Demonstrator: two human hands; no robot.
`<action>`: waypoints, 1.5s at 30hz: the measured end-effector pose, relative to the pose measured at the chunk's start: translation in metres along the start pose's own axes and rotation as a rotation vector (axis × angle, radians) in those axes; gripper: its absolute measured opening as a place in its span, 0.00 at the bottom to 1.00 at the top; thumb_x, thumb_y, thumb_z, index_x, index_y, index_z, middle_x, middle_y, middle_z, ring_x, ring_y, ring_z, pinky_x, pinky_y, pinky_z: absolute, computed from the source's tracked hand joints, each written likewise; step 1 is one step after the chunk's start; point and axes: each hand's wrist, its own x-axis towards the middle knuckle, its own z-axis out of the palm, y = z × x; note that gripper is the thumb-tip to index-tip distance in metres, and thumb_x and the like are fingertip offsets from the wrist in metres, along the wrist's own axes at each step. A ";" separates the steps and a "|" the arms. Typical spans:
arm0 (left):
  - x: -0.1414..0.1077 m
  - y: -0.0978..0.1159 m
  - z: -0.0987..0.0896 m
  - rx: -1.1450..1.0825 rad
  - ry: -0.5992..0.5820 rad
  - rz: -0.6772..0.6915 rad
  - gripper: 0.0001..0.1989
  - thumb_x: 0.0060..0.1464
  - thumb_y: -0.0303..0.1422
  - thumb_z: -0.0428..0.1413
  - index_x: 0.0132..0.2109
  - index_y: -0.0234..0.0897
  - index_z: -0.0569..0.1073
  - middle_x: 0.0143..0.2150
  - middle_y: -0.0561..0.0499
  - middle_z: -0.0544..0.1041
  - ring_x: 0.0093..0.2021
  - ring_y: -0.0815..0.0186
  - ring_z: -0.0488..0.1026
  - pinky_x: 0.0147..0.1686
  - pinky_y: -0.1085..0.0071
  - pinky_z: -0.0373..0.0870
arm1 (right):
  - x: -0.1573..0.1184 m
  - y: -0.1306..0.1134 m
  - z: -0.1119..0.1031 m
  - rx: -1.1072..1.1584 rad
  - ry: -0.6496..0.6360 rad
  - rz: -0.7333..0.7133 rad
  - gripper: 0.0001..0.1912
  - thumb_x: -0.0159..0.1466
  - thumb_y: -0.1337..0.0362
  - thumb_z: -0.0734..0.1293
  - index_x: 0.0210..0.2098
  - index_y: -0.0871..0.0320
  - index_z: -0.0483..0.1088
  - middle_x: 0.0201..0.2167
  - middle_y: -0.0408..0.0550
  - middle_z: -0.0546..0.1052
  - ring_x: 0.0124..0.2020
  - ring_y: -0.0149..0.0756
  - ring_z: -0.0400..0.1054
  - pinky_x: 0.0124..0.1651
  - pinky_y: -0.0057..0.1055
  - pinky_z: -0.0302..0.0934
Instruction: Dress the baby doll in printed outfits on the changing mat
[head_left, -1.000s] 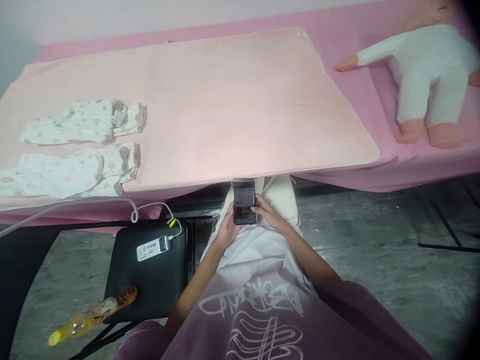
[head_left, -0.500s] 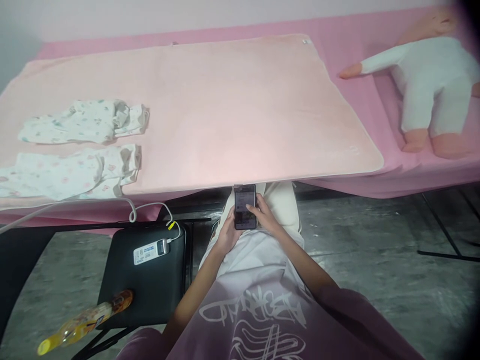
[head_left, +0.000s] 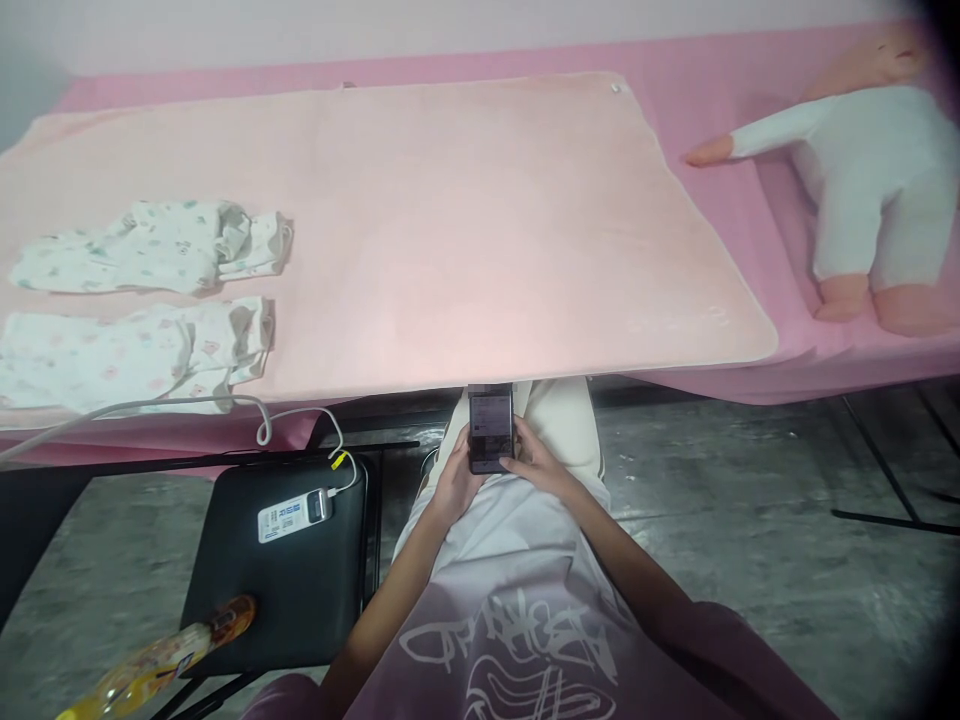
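A dark smartphone (head_left: pixel 491 430) with its screen lit is held upright over my lap, just below the table's front edge. My left hand (head_left: pixel 457 482) is closed around its left side. My right hand (head_left: pixel 538 462) grips the right side, and the thumb lies over the lower right corner of the screen. What the screen says is too small to read. Beyond the phone, a pale pink mat (head_left: pixel 480 240) covers much of the table, and two folded white baby garments, a green-patterned one (head_left: pixel 150 248) and a pink-patterned one (head_left: pixel 135 350), lie at its left end.
A baby doll (head_left: pixel 870 180) in white lies at the right on a pink cloth (head_left: pixel 720 75). To my left, a black stool (head_left: pixel 292 600) carries a white power bank (head_left: pixel 294 515) with a cable (head_left: pixel 330 412), and a drink bottle (head_left: pixel 161 660) with yellow liquid.
My right thumb has moved from mid-screen down to the phone's lower right corner. The camera view has shifted slightly; both hands still hold the phone.
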 end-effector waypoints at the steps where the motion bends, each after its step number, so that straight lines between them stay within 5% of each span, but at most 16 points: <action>1: 0.000 0.000 0.000 -0.002 -0.002 -0.003 0.27 0.70 0.47 0.64 0.70 0.44 0.75 0.73 0.42 0.76 0.77 0.44 0.68 0.74 0.46 0.69 | 0.001 -0.003 0.001 0.005 0.005 0.000 0.48 0.68 0.45 0.78 0.79 0.49 0.57 0.73 0.54 0.70 0.73 0.52 0.65 0.81 0.51 0.52; 10: 0.000 -0.001 -0.003 -0.023 0.007 -0.011 0.28 0.70 0.47 0.64 0.72 0.46 0.74 0.75 0.43 0.74 0.77 0.45 0.67 0.74 0.46 0.68 | 0.044 -0.041 0.003 0.076 0.220 -0.064 0.23 0.72 0.46 0.74 0.58 0.50 0.71 0.56 0.50 0.81 0.59 0.47 0.75 0.68 0.44 0.67; 22: 0.001 -0.003 -0.006 -0.018 0.029 -0.003 0.28 0.68 0.47 0.66 0.70 0.47 0.75 0.76 0.44 0.73 0.78 0.45 0.67 0.73 0.48 0.69 | 0.083 -0.051 0.004 -0.069 0.411 -0.043 0.24 0.68 0.39 0.73 0.39 0.53 0.74 0.33 0.47 0.80 0.40 0.46 0.75 0.47 0.40 0.70; 28: 0.000 -0.003 -0.005 -0.017 0.026 0.005 0.28 0.69 0.46 0.65 0.71 0.46 0.75 0.74 0.44 0.74 0.78 0.46 0.67 0.74 0.48 0.69 | 0.080 -0.051 0.000 -0.052 0.400 -0.063 0.23 0.70 0.39 0.71 0.39 0.52 0.74 0.36 0.48 0.79 0.47 0.49 0.74 0.55 0.42 0.70; 33: -0.001 -0.001 -0.003 -0.016 0.015 0.012 0.26 0.70 0.46 0.64 0.70 0.46 0.75 0.74 0.43 0.75 0.78 0.45 0.67 0.73 0.47 0.69 | 0.046 -0.048 -0.006 0.037 0.196 -0.060 0.21 0.74 0.43 0.70 0.55 0.51 0.74 0.52 0.49 0.82 0.58 0.49 0.74 0.66 0.43 0.67; 38: 0.000 0.000 -0.001 -0.013 0.008 0.010 0.27 0.70 0.46 0.64 0.70 0.44 0.75 0.73 0.41 0.76 0.76 0.45 0.69 0.72 0.48 0.71 | 0.006 -0.028 -0.007 0.000 0.002 -0.014 0.39 0.71 0.47 0.75 0.76 0.47 0.61 0.70 0.54 0.73 0.65 0.49 0.72 0.70 0.46 0.66; 45: 0.001 0.000 0.002 0.004 0.006 0.024 0.26 0.70 0.46 0.64 0.70 0.44 0.75 0.73 0.42 0.76 0.78 0.45 0.68 0.74 0.47 0.70 | -0.002 -0.001 -0.006 -0.051 -0.037 -0.025 0.54 0.66 0.48 0.81 0.82 0.47 0.53 0.67 0.54 0.74 0.69 0.52 0.68 0.76 0.50 0.62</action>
